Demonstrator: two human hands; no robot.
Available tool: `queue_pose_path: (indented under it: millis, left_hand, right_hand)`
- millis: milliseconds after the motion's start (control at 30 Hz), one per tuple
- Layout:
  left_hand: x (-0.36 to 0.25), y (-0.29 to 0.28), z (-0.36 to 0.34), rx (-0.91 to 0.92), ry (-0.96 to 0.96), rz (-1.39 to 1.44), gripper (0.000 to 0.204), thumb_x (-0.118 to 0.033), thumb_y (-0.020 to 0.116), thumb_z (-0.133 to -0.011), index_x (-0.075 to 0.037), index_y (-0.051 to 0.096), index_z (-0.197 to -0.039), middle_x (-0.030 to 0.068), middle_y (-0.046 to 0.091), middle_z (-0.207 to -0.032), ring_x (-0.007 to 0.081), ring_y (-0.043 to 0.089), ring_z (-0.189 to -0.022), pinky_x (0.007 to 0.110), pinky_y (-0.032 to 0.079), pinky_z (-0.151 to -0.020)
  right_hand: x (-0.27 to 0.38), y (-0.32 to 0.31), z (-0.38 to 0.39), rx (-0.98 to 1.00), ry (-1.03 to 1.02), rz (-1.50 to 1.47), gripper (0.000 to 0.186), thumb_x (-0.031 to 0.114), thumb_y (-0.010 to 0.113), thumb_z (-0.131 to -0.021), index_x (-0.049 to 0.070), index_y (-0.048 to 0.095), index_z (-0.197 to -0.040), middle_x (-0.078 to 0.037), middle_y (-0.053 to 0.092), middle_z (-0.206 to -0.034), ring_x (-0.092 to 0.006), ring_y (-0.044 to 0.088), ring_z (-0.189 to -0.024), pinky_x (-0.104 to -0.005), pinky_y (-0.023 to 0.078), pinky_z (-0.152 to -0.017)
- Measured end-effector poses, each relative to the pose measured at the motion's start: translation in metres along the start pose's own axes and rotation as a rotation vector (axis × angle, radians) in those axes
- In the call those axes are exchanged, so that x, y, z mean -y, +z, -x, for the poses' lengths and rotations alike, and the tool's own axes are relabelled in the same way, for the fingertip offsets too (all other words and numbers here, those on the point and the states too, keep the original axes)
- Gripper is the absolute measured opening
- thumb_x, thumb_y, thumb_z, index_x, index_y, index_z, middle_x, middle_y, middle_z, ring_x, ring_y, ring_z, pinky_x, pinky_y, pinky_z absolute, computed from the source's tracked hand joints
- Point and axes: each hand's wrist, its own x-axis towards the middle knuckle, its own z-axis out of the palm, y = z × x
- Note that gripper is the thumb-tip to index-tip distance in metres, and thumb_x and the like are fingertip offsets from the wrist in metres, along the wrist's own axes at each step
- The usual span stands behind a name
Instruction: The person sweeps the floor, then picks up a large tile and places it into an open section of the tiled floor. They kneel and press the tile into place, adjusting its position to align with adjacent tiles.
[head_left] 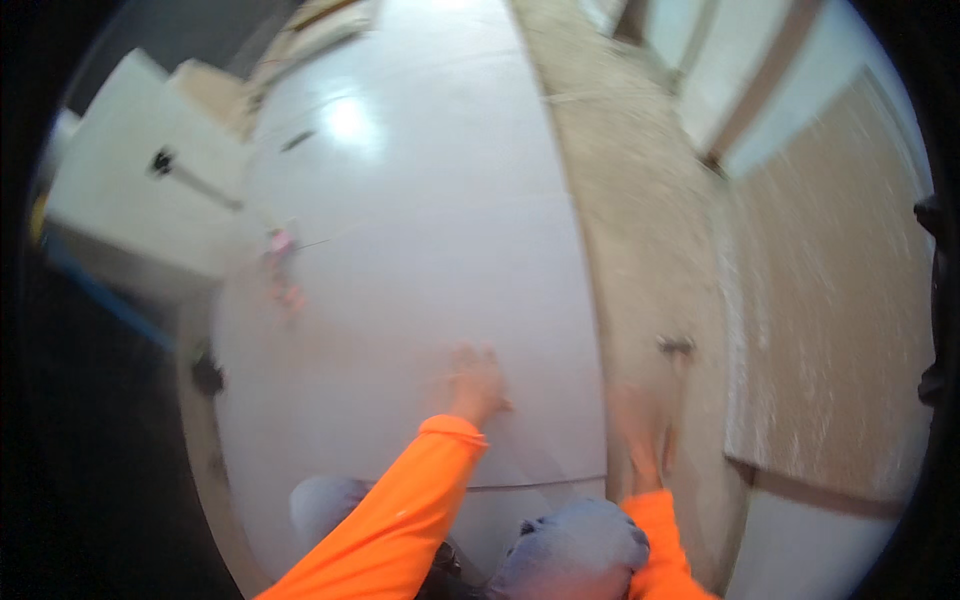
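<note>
Hands, two, bare, both in orange sleeves entering from the lower edge. Left hand (pixel 476 380): fingers spread and released, palm lying flat on a large pale grey-white panel (pixel 420 200); it grasps nothing. Right hand (pixel 640 425): blurred, resting near the panel's right edge where it meets a speckled beige strip (pixel 640 230); whether it is released or clenched cannot be told. Panel: broad, smooth, glossy, with a bright reflection of light in its upper part and a thin dark line across its lower part just beyond the sleeves; it fills the middle of the view and runs away from the person. Small dark fitting (pixel 676 345): sits on the beige strip, just above the right hand, apart from it. Pink object (pixel 281 243): small, blurred, at the panel's left edge, well apart from both hands; its kind cannot be told. White blocks (pixel 140 190): boxy, pale, at upper left beside the panel. Tan board (pixel 830 290): speckled, at right, bordered by brown bands. Knees (pixel 570 550): in grey-blue cloth, at the bottom between the sleeves, close under the panel's near edge.
</note>
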Motion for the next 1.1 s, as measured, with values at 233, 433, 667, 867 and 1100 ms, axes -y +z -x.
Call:
queue_pose_path:
  millis: [233,433,667,867,1100]
  left_hand:
    - [0.049,0.073,0.243,-0.056,0.069,0.08,0.143,-0.056,0.095,-0.065,-0.008,0.01,-0.168,0.0387,0.002,-0.168,0.0549,0.009,-0.157,0.07,0.039,-0.113]
    - [0.152,0.147,0.357,-0.208,0.057,0.18,0.128,-0.052,0.092,-0.073,-0.014,0.016,-0.168,0.0289,0.005,-0.173,0.0465,0.015,-0.159,0.064,0.036,-0.119]
    - [0.237,0.015,0.295,0.004,0.077,0.185,0.057,-0.059,0.078,-0.083,-0.011,0.077,-0.114,0.0102,0.075,-0.121,0.0336,0.071,-0.108,0.05,0.058,-0.09]
    - [0.455,-0.025,0.305,-0.532,0.189,0.333,0.056,-0.049,0.069,-0.094,-0.006,0.069,-0.131,0.0195,0.069,-0.132,0.0378,0.064,-0.125,0.05,0.051,-0.105]
    - [0.649,0.013,0.446,0.038,-0.408,0.543,0.073,-0.062,0.071,-0.088,-0.002,0.069,-0.131,0.0227,0.069,-0.131,0.0342,0.062,-0.13,0.049,0.047,-0.108]
  right_hand:
    - [-0.086,-0.136,0.308,-0.233,0.089,0.594,0.045,0.021,0.075,-0.093,0.001,0.06,-0.131,-0.022,0.059,-0.118,-0.0419,0.057,-0.114,-0.0489,0.049,-0.096]
    - [-0.068,-0.111,0.482,-0.188,0.042,0.455,0.044,0.024,0.075,-0.092,-0.002,0.061,-0.124,-0.025,0.058,-0.118,-0.0454,0.058,-0.113,-0.0518,0.048,-0.097]
    - [-0.126,-0.114,0.635,-0.415,-0.004,0.559,0.043,0.022,0.074,-0.092,0.0,0.06,-0.127,-0.025,0.06,-0.119,-0.0437,0.061,-0.11,-0.0507,0.05,-0.093]
    - [-0.107,-0.093,0.796,-0.579,-0.145,0.5,0.042,0.022,0.072,-0.092,0.0,0.062,-0.127,-0.027,0.063,-0.123,-0.0433,0.062,-0.111,-0.0493,0.051,-0.093]
    - [0.045,-0.128,0.693,0.098,0.202,0.346,0.029,0.018,0.066,-0.092,0.001,0.073,-0.115,-0.024,0.073,-0.111,-0.0401,0.07,-0.102,-0.0462,0.054,-0.091]
